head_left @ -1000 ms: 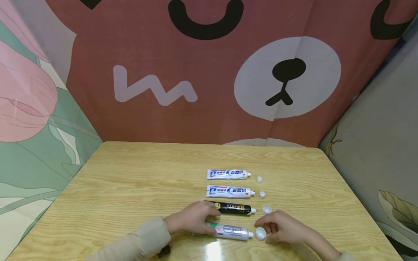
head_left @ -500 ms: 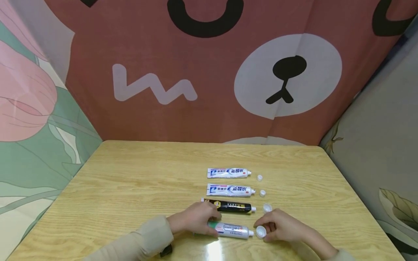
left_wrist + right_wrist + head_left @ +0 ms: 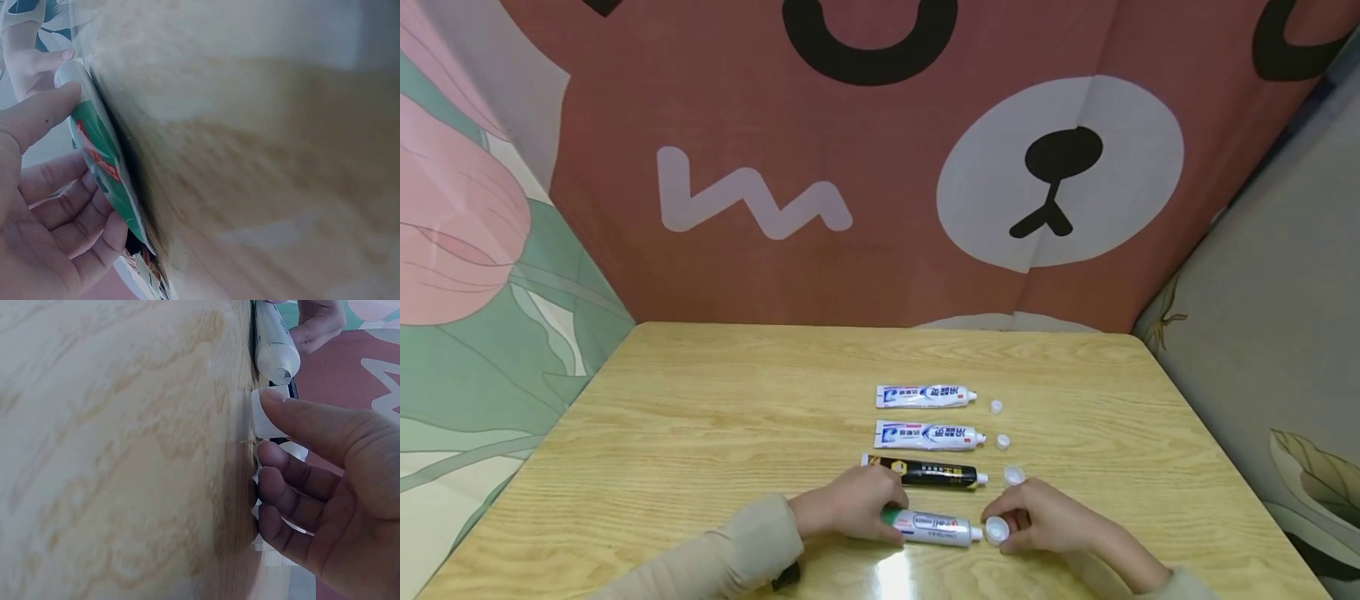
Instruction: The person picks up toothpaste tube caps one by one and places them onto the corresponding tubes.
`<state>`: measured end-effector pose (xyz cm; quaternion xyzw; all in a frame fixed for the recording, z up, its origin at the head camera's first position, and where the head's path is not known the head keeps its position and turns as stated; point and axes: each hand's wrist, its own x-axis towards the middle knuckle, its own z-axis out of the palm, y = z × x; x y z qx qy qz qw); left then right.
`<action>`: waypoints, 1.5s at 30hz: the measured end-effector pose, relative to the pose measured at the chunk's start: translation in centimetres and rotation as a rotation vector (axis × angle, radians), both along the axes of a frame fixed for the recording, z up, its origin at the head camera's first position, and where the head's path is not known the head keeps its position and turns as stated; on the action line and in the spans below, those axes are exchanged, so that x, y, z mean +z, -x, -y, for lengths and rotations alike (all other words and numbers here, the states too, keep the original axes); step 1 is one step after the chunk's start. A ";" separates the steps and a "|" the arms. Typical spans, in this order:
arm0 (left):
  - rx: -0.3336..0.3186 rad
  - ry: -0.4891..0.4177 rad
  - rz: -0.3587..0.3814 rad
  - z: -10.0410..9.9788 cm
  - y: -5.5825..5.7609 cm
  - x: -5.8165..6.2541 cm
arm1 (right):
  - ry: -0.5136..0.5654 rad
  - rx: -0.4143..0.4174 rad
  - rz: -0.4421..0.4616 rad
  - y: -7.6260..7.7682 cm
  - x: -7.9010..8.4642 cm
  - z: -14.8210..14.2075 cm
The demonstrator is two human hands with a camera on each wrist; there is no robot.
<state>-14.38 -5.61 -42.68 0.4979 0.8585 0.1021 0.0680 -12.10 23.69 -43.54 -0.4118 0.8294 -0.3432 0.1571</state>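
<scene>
Thumb and fingers of the left hand (image 3: 861,504) wrap around a silver-and-green tube (image 3: 936,528), and I see the right hand (image 3: 1045,517) pinching a white cap (image 3: 997,530) just beside the tube's nozzle. That tube lies at the near part of the table, long axis left to right with a slight slant, nozzle pointing right, towards the cap. From the head view the left hand covers much of the green part; my left wrist feed shows it, with a red band. My right wrist feed adds the thumb against the cap's side wall; whether cap and nozzle touch I cannot tell. Farther off lie a black tube (image 3: 936,474) and two white tubes (image 3: 925,435), roughly parallel, nozzles right, each with a loose cap (image 3: 1003,442) just off its end. Under them all, the table (image 3: 722,375) is pale yellow wood grain, glossy, with a bright reflection near the front. Past its far edge hangs a reddish-brown cloth (image 3: 880,258) printed with a bear's muzzle; a pink-flowered cloth (image 3: 460,208) stands left, a grey leafy one (image 3: 1240,292) right.
</scene>
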 end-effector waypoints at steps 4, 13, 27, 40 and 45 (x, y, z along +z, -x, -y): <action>0.015 0.031 0.002 -0.2 -0.1 0.0 | -0.004 -0.010 -0.025 -0.1 0.0 0.0; 0.019 0.058 0.049 -0.5 -0.2 0.3 | 0.021 -0.074 -0.014 -0.3 0.2 0.0; -0.001 -0.067 0.082 -0.2 0.1 0.7 | 0.060 -0.115 -0.011 -0.5 0.4 -0.3; 0.002 -0.100 0.087 0.0 -0.2 0.8 | 0.006 -0.159 -0.133 -0.7 0.6 0.4; -0.002 -0.120 0.086 -0.1 -0.3 0.9 | -0.011 -0.174 -0.140 -0.8 0.7 0.7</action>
